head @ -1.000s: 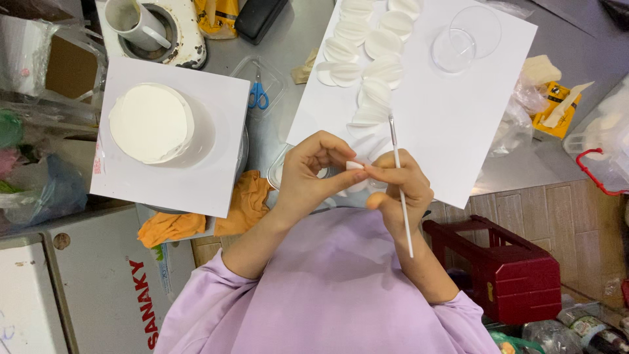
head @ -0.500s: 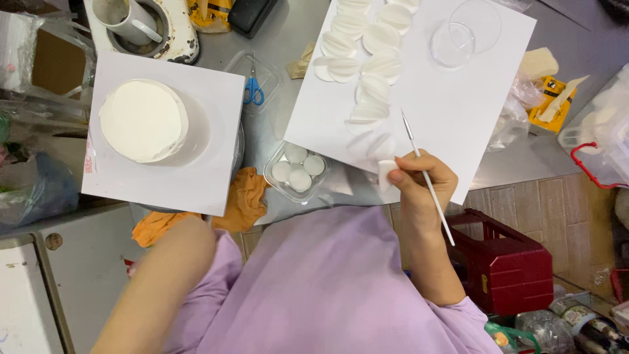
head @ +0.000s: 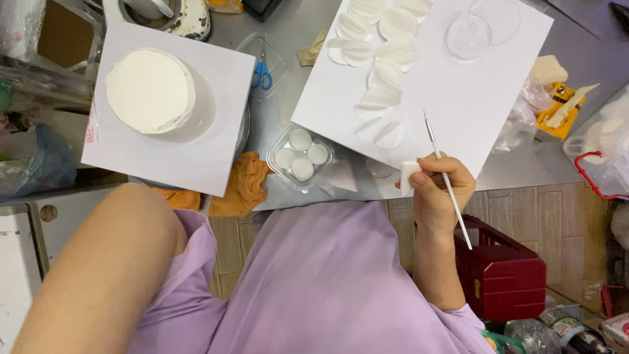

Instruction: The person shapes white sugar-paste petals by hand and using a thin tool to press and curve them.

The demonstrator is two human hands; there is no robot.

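My right hand is closed around a thin white stick tool and also pinches a small white piece. It hovers at the near edge of a large white sheet that carries several round white petal shapes. A clear plastic tray holding white balls sits just left of that hand. My left arm runs down to the lower left, and its hand is out of the picture. A round white cake stands on a white board at the left.
Blue-handled scissors lie in a clear container between board and sheet. A clear round dish rests on the sheet's far part. An orange cloth hangs at the metal table's edge. A red box stands on the floor at right.
A second ago both hands met in front of me around the small piece. My left hand has since let go and dropped out of view; my right hand keeps the stick and piece.
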